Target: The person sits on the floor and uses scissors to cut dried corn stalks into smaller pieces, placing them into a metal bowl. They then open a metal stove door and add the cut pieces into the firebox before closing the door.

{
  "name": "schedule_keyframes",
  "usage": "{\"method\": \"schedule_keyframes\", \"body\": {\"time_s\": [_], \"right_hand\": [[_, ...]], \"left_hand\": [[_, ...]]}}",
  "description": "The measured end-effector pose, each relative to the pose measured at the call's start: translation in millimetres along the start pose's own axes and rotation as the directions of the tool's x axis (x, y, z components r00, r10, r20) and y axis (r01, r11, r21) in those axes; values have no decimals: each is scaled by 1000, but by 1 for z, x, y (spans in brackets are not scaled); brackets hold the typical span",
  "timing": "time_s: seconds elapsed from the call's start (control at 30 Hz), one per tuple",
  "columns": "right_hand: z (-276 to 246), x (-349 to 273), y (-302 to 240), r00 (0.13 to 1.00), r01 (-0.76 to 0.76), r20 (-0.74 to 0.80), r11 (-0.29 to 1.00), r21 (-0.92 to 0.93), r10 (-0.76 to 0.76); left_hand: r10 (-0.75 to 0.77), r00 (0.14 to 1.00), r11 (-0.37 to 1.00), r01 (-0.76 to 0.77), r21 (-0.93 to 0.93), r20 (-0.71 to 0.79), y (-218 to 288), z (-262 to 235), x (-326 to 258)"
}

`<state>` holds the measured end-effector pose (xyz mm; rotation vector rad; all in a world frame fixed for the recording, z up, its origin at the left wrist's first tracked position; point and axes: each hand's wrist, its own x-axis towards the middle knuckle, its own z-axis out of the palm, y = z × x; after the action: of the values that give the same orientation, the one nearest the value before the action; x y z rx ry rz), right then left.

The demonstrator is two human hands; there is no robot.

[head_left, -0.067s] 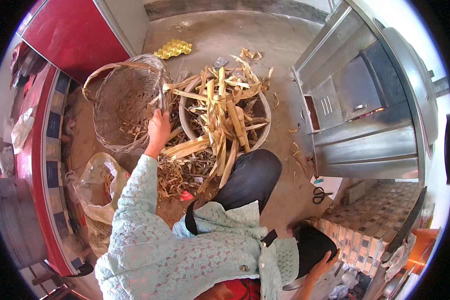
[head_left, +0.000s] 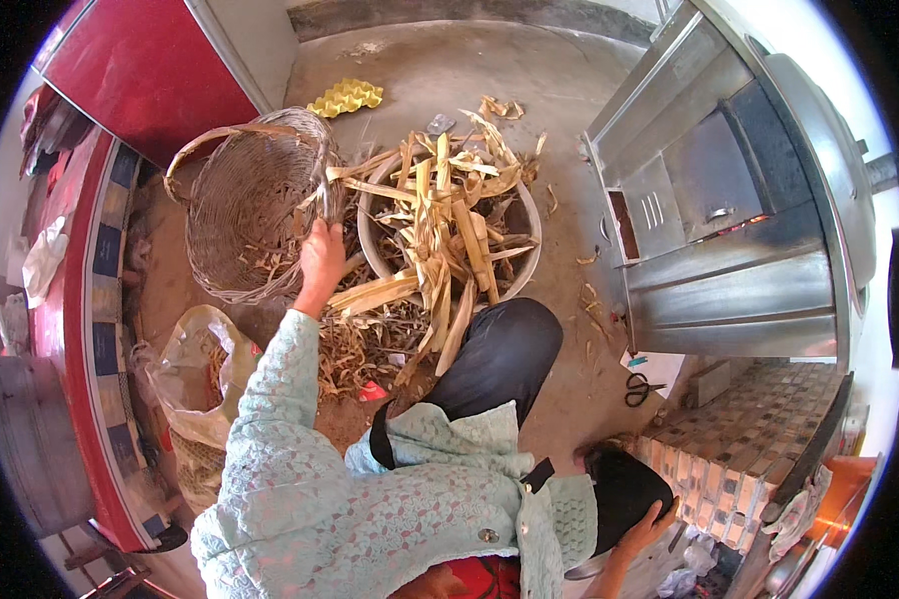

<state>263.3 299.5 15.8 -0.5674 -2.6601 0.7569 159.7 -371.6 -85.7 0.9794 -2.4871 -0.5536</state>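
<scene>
L hand (head_left: 322,258) gripping wicker basket (head_left: 260,205) rim; R hand (head_left: 647,529) half-hidden, grip unclear.

Bare concrete floor (head_left: 440,70), red cabinet (head_left: 145,70) left, metal stove (head_left: 739,220) right.

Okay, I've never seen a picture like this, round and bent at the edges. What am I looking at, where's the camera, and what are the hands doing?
No machine here: a person wears a wide fisheye camera on the head, looking down, so straight edges bend near the rim. The arms in a pale green lace sleeve are the wearer's own. The left hand reaches forward and grips the rim of a woven basket tipped on its side. Beside it stands a round basin piled with dry yellow husks; more lie on the concrete floor. The right hand is low, resting on something dark. On the right stands a metal stove, with scissors on the floor below it.
</scene>
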Motion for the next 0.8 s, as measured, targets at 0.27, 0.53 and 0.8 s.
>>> {"method": "schedule_keyframes", "body": {"time_s": [0.27, 0.53, 0.8], "right_hand": [[1, 5, 13, 1000, -6, 7, 995, -104, 6], [0, 8, 10, 1000, -29, 8, 995, -99, 30], [0, 9, -7, 998, -53, 26, 995, -81, 56]], "left_hand": [[-198, 943, 925, 270, -268, 267, -6, 107, 0], [-361, 925, 918, 375, -128, 116, 16, 145, 7], [346, 934, 934, -352, -66, -94, 123, 84, 28]]}}
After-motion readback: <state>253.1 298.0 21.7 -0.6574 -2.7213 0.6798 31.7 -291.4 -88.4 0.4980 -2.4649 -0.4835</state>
